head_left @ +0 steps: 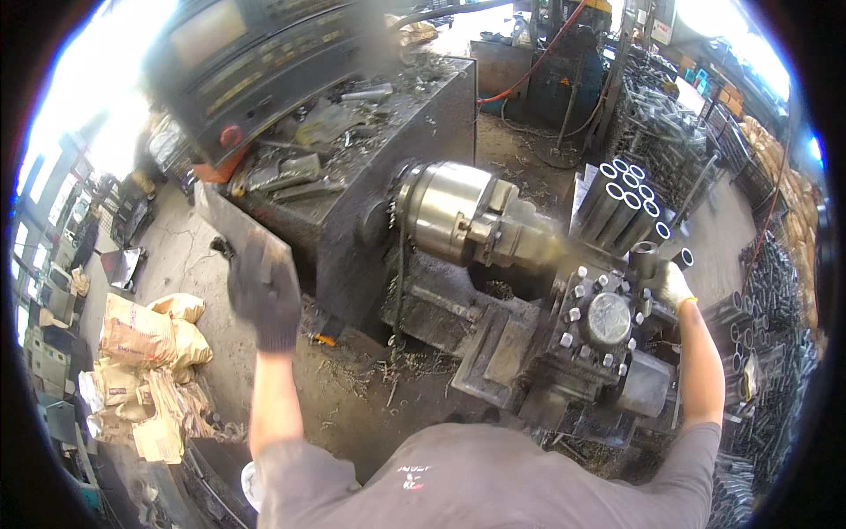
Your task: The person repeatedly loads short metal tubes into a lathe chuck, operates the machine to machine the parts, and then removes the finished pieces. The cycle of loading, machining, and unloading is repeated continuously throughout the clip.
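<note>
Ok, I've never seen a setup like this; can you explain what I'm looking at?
No robot here: this single picture comes from a head-worn fisheye camera looking down, so straight edges bend. The left hand, in a dark glove, is at a flat plate; the right hand, in a light glove, is beside a short dark tube. Whether either one grips is unclear. The machine looks like a lathe, with a shiny round chuck and a bolted tool block. Loose metal pieces lie on its dark casing. Beyond the tool block is a cluster of tubes.
</note>
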Demonstrator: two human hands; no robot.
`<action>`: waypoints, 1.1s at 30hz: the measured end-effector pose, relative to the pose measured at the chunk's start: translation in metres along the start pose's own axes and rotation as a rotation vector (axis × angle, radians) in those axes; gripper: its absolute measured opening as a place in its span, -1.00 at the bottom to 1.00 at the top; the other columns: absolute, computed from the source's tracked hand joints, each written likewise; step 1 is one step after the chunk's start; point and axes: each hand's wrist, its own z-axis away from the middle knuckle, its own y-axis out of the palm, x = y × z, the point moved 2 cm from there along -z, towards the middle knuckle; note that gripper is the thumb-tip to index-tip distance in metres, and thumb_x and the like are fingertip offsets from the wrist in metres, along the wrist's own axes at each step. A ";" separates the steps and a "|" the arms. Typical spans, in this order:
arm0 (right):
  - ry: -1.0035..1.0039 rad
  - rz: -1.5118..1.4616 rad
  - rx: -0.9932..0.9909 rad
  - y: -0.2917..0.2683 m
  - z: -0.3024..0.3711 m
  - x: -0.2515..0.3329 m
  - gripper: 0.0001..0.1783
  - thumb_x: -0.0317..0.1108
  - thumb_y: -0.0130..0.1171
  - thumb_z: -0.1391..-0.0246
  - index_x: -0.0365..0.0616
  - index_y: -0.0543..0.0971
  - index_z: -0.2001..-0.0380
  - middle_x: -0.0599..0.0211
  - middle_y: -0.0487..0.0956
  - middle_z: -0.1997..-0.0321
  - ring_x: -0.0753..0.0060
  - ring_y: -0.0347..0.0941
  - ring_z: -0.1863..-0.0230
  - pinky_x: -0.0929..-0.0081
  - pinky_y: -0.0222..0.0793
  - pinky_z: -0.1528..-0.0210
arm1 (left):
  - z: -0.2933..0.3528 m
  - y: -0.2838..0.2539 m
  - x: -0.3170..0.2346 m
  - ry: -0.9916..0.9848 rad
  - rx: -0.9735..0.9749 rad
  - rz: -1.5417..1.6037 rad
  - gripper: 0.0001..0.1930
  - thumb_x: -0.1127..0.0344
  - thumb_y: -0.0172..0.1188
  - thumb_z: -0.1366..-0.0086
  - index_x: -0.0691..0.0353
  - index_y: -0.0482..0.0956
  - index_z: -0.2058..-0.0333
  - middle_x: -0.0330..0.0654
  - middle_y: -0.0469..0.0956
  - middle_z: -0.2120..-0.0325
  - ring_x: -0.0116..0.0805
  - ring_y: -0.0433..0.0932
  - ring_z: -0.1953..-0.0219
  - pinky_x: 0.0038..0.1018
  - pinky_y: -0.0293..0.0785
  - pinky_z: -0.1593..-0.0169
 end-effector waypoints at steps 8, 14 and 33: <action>0.042 -0.393 -0.685 -0.076 0.164 0.028 -0.69 -0.31 0.46 -0.07 -0.34 0.70 0.21 0.12 0.77 0.36 0.33 0.73 0.32 0.27 0.62 0.22 | -0.175 0.167 0.058 -0.002 0.365 -0.368 -0.26 -0.08 -0.03 -0.53 0.03 0.04 -0.56 0.13 0.59 -0.22 0.16 0.58 -0.24 0.01 0.46 -0.25; -0.424 -0.544 -0.396 -0.085 0.294 0.104 -0.76 -0.59 0.26 0.04 -0.25 0.77 0.27 0.16 0.79 0.19 0.32 0.75 0.05 0.33 0.67 -0.02 | -0.103 0.060 -0.063 -0.095 0.324 0.366 -0.38 0.20 0.25 -0.43 0.02 0.35 -0.43 0.00 0.72 0.08 -0.02 0.75 0.13 -0.11 0.64 0.07; -0.762 -0.840 0.423 0.163 0.379 0.223 -0.85 -0.35 0.50 0.01 -0.01 0.83 0.30 0.46 0.77 0.18 0.38 0.65 0.13 0.39 0.57 -0.04 | 0.491 -0.310 -0.124 -0.893 1.770 0.156 -0.47 -0.17 0.22 -0.31 -0.04 0.69 -0.13 0.02 0.67 -0.10 0.08 0.62 -0.18 -0.08 0.53 -0.21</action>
